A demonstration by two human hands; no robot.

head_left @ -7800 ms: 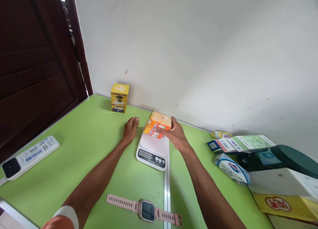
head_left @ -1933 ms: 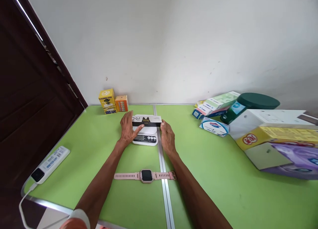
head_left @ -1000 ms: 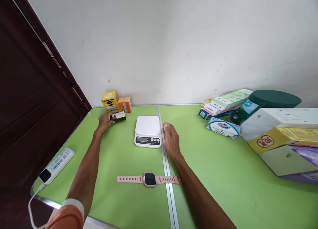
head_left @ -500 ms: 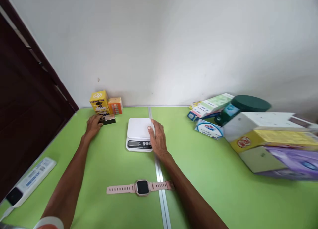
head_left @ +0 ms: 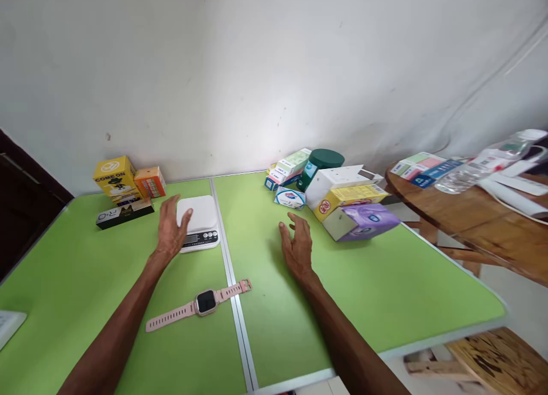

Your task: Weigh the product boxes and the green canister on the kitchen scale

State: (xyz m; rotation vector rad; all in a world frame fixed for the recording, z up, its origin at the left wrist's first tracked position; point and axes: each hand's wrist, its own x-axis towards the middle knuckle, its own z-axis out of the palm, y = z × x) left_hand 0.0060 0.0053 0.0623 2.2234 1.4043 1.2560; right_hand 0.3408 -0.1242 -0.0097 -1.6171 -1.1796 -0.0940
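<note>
My left hand [head_left: 171, 226] is open at the left edge of a white kitchen scale [head_left: 199, 214], its fingers apart and covering part of the platform and display panel. Whether it presses on the scale I cannot tell. My right hand [head_left: 297, 244] hovers over the green table, fingers spread and curved, holding nothing. It is nearest to a small white and blue box [head_left: 290, 197]. A smartwatch with a pink strap [head_left: 206, 302] lies stretched out in front of the scale. Left of the scale lies a long black box [head_left: 125, 213], close to a yellow box [head_left: 115, 178] and an orange box [head_left: 150, 182].
Several cartons, a dark green tub [head_left: 319, 168], a yellow box [head_left: 349, 199] and a purple pack [head_left: 370, 219] are piled at the table's back right. A brown wooden table [head_left: 483, 224] beyond holds boxes and a plastic bottle [head_left: 483, 166]. A metal seam [head_left: 233, 289] crosses the green table [head_left: 278, 338].
My view has swung right. The left hand has left the black box and come to the scale's left side. My right hand has left the scale and moved right over the table.
</note>
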